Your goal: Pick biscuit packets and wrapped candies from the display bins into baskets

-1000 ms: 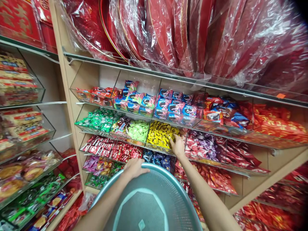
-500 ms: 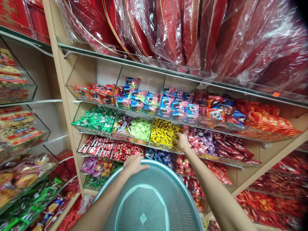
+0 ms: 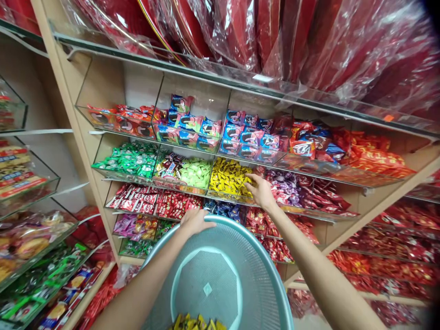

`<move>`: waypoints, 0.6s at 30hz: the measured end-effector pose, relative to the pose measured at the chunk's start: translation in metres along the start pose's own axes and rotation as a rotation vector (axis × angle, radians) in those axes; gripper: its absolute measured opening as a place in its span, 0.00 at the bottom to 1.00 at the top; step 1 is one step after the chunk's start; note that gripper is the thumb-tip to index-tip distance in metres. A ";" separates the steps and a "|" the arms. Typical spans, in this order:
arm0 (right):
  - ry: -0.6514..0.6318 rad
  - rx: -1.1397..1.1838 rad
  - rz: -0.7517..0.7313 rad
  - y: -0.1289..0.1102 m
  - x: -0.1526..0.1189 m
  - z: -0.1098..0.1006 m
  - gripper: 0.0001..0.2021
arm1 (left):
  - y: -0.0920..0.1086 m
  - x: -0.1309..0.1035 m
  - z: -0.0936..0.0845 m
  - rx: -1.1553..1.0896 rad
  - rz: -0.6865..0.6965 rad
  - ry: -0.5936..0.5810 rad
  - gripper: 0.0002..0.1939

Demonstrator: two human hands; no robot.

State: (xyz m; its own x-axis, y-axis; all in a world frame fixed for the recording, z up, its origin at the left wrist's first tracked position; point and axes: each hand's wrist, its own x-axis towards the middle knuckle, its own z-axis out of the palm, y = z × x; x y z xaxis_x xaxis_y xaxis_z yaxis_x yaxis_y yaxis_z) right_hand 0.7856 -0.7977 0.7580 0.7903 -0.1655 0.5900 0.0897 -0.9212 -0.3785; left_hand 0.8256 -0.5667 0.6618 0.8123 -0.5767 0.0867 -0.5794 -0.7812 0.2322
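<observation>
My left hand [image 3: 195, 222] is closed over the far rim of a round teal mesh plastic basket [image 3: 268, 256] and holds it tilted below the shelves. Several yellow-wrapped candies [image 3: 197, 323] lie in the basket at the bottom of the view. My right hand [image 3: 262, 191] is at the right side of a bin full of the same yellow-wrapped candies [image 3: 227, 176]. Its thumb and fingers are apart, and I see nothing between them. Light green candies [image 3: 195, 173] lie left of the yellow ones, purple and pink ones [image 3: 285, 188] to the right.
Clear dividers split the stepped shelves into bins. Green-wrapped candies [image 3: 129, 158], red packets [image 3: 132, 198] and blue snack packets [image 3: 252, 136] surround the yellow bin. A glass shelf [image 3: 213, 68] with large red plastic-wrapped goods [image 3: 237, 32] hangs above. A wooden upright [image 3: 65, 101] stands left.
My right hand's fingers have spread and drawn slightly back from the yellow candies. Yellow candies now show in the basket. The view has shifted, and my left hand still holds the rim.
</observation>
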 end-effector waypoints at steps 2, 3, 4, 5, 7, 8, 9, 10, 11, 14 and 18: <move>-0.085 0.188 -0.106 -0.018 -0.032 -0.004 0.17 | 0.007 0.002 0.002 0.008 -0.003 -0.002 0.31; -0.163 0.274 -0.146 -0.026 -0.051 -0.004 0.16 | 0.011 0.003 0.003 0.012 -0.004 -0.001 0.32; -0.256 0.345 -0.166 -0.032 -0.073 -0.002 0.15 | 0.016 0.003 0.004 0.015 -0.004 0.002 0.32; -0.337 0.405 -0.164 -0.036 -0.096 0.001 0.15 | 0.020 0.004 0.005 0.017 -0.004 0.003 0.32; -0.538 0.469 -0.160 -0.036 -0.145 0.010 0.16 | 0.030 0.004 0.006 0.016 -0.018 0.002 0.33; -0.609 0.486 -0.137 -0.034 -0.169 0.015 0.16 | 0.036 0.003 0.006 0.014 -0.029 -0.001 0.33; -0.692 0.498 -0.106 -0.030 -0.192 0.021 0.17 | 0.041 0.003 0.006 0.010 -0.042 -0.005 0.32; -0.744 0.497 -0.062 -0.025 -0.214 0.026 0.18 | 0.047 0.003 0.006 0.009 -0.057 -0.009 0.32; -0.792 0.484 -0.026 -0.021 -0.232 0.032 0.19 | 0.052 0.002 0.006 0.009 -0.074 -0.010 0.32; -0.924 0.479 -0.045 -0.012 -0.272 0.041 0.23 | 0.067 0.000 0.011 0.010 -0.107 -0.008 0.31; -1.048 0.456 -0.270 -0.015 -0.290 0.033 0.17 | 0.079 -0.009 0.025 -0.008 -0.137 -0.002 0.31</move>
State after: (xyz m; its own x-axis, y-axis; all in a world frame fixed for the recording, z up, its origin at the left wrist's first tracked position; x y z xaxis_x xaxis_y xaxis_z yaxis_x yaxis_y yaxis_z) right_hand 0.5745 -0.7248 0.5689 0.8059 0.5827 -0.1043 0.3717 -0.6353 -0.6770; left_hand 0.7710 -0.6296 0.6553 0.8839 -0.4648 0.0517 -0.4621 -0.8510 0.2495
